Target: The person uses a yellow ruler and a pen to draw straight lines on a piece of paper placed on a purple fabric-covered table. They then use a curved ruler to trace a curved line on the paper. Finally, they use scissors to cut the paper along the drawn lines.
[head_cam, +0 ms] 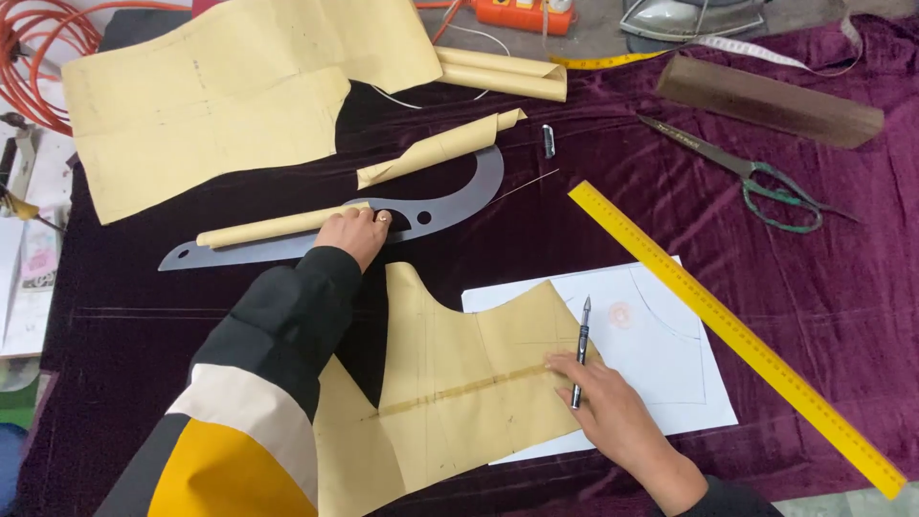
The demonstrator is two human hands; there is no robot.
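Desk: purple velvet cloth (842,287), long yellow ruler (737,335) lying clear.
Pattern: tan paper (459,383) over white sheet (670,364); keep it pressed flat.
Curve: grey template (450,206); left hand (352,235), grip narrow, touches it.
Pen: right hand (613,412) holds pen (580,349) upright on pattern.

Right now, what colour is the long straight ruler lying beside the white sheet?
The long straight ruler is yellow with dark edge markings, seen best in the head view.

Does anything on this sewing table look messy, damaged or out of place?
Nothing looks damaged or spilled. The paper pattern pieces above the grey curved ruler curl at their edges, and the yellow ruler lies diagonally, overlapping the white sheet.
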